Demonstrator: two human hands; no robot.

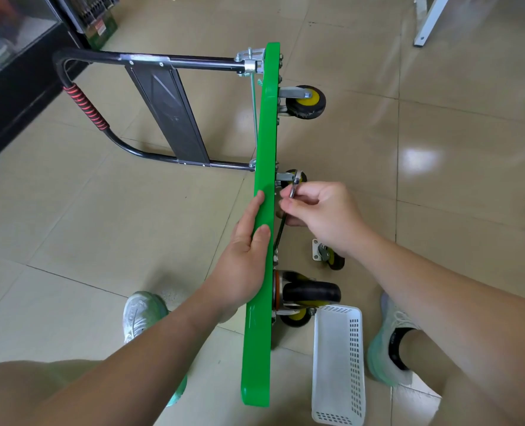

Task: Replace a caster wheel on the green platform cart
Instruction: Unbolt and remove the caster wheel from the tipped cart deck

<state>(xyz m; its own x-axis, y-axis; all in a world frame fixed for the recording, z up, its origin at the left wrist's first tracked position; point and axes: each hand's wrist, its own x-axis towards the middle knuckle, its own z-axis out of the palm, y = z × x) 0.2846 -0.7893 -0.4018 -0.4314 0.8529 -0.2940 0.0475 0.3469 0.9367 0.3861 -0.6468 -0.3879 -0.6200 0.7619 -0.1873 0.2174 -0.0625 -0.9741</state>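
On a tan tiled floor (101, 226) the cart (265, 133) stands on edge, left hand (242, 265) resting straight-fingered on its rim, right hand (322, 213) pinching a wrench (295, 186) at its underside (a loose caster (328, 256) lies just beside the cart).

Left grip (245, 252) flat, fingers straight. Right grip (321, 215) curled, fingertips (286, 206) pinching wrench (296, 181). Both forearms bare, extended forward, well apart.
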